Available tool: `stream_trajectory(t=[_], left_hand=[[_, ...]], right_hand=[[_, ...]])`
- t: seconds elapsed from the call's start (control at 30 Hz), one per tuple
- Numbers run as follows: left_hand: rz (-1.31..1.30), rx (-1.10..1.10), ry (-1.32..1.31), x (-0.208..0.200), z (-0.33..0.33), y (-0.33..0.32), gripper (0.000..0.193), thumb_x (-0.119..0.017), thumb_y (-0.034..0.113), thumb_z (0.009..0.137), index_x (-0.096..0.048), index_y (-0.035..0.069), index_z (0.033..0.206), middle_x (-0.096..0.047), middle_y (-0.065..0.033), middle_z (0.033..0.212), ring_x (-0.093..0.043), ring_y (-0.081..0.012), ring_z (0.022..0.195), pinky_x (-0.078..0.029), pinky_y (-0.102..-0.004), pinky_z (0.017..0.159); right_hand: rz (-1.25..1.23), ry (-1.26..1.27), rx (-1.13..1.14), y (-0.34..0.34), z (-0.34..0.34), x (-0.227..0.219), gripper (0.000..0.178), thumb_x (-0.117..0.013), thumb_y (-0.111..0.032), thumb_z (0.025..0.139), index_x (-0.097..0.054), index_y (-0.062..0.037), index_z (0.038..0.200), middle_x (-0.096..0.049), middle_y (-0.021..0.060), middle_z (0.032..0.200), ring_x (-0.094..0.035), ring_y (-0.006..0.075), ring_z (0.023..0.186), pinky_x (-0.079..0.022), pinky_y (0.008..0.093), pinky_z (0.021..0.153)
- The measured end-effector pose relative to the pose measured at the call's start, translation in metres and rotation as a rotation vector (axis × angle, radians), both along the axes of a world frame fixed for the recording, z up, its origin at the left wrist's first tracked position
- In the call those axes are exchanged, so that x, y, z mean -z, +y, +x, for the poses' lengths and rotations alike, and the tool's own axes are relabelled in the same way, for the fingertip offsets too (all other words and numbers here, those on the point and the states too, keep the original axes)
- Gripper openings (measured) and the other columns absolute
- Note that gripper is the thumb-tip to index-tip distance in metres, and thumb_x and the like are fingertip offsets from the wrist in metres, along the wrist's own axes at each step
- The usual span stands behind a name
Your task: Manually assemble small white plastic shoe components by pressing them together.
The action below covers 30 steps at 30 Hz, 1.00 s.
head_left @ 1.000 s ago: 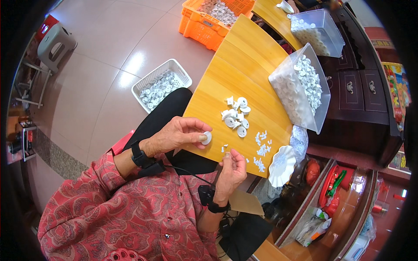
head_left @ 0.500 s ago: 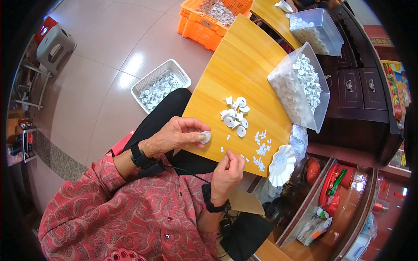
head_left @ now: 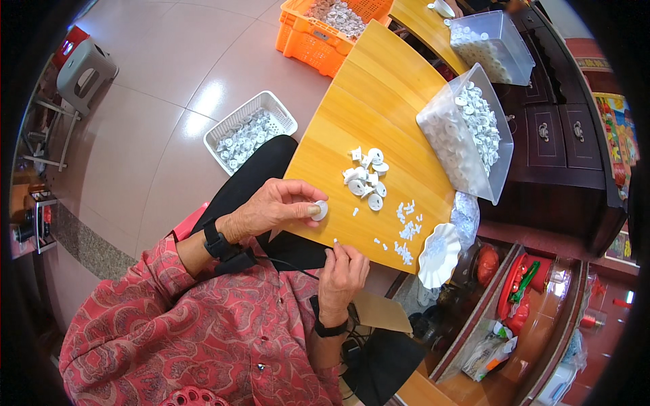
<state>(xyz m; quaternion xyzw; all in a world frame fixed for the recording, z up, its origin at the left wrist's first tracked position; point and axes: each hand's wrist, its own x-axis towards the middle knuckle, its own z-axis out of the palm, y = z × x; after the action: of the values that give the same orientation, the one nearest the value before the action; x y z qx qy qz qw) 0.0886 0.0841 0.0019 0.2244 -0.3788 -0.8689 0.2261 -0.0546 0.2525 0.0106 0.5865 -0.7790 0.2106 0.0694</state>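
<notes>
Your left hand (head_left: 274,206) pinches a white disc (head_left: 319,210) at the tabletop (head_left: 379,88) edge, face out for fitting; your right hand (head_left: 342,271) pinches a tiny white peg (head_left: 336,241) just below it, loose pegs (head_left: 406,233) within reach.

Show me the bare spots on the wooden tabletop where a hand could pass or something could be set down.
Bare wood runs along the wooden tabletop from the orange crate down to the pile of white discs, left of the clear bin. It is crowded nearer: discs, small white pegs, the left hand and the right hand.
</notes>
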Motion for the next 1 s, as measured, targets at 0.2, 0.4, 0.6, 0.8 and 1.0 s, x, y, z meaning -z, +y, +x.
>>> stream_trajectory(t=[0.2, 0.4, 0.6, 0.8, 1.0], left_hand=[[0.024, -0.009, 0.026, 0.002, 0.001, 0.000, 0.027, -0.066, 0.011, 0.095, -0.063, -0.002, 0.118, -0.069, -0.0068, 0.102, -0.067, -0.0123, 0.088, -0.055, -0.0263, 0.084], [0.058, -0.007, 0.037, 0.002, 0.001, -0.001, 0.026, -0.066, 0.010, 0.094, -0.063, -0.002, 0.117, -0.069, -0.0075, 0.104, -0.067, -0.0131, 0.090, -0.055, -0.0269, 0.086], [0.092, 0.017, 0.096, 0.004, 0.001, 0.000, 0.028, -0.066, 0.006, 0.093, -0.062, -0.002, 0.119, -0.068, -0.0091, 0.110, -0.067, -0.0160, 0.097, -0.055, -0.0290, 0.091], [0.141, 0.031, 0.148, 0.006, 0.001, 0.002, 0.032, -0.067, 0.000, 0.090, -0.060, -0.003, 0.121, -0.067, -0.0099, 0.113, -0.066, -0.0163, 0.103, -0.055, -0.0302, 0.094], [0.077, 0.060, 0.174, 0.013, -0.002, 0.004, 0.034, -0.068, -0.001, 0.089, -0.060, -0.002, 0.122, -0.066, -0.0085, 0.113, -0.065, -0.0146, 0.106, -0.053, -0.0290, 0.096]], right_hand=[[-0.087, -0.091, 0.040, -0.001, 0.001, 0.005, 0.014, -0.071, -0.001, 0.082, -0.063, -0.0016, 0.093, -0.059, 0.0139, 0.091, -0.060, 0.0317, 0.083, -0.049, 0.0410, 0.073], [-0.207, -0.734, 0.266, -0.009, 0.008, -0.008, 0.009, -0.064, -0.008, 0.093, -0.061, 0.0008, 0.095, -0.058, 0.0049, 0.086, -0.055, 0.0121, 0.077, -0.044, 0.0249, 0.066], [-0.243, -1.034, 0.309, -0.023, 0.009, -0.015, 0.011, -0.062, -0.010, 0.096, -0.062, 0.0003, 0.096, -0.058, -0.0003, 0.080, -0.050, 0.0059, 0.071, -0.042, 0.0202, 0.066], [-0.272, -0.988, 0.194, -0.039, 0.022, -0.030, 0.009, -0.064, -0.004, 0.092, -0.060, 0.0045, 0.094, -0.060, 0.0124, 0.104, -0.058, 0.0184, 0.098, -0.048, 0.0294, 0.086], [-0.262, -0.785, 0.151, -0.044, 0.023, -0.025, 0.011, -0.068, -0.004, 0.087, -0.060, 0.0029, 0.091, -0.062, 0.0175, 0.110, -0.060, 0.0289, 0.101, -0.046, 0.0395, 0.092]])
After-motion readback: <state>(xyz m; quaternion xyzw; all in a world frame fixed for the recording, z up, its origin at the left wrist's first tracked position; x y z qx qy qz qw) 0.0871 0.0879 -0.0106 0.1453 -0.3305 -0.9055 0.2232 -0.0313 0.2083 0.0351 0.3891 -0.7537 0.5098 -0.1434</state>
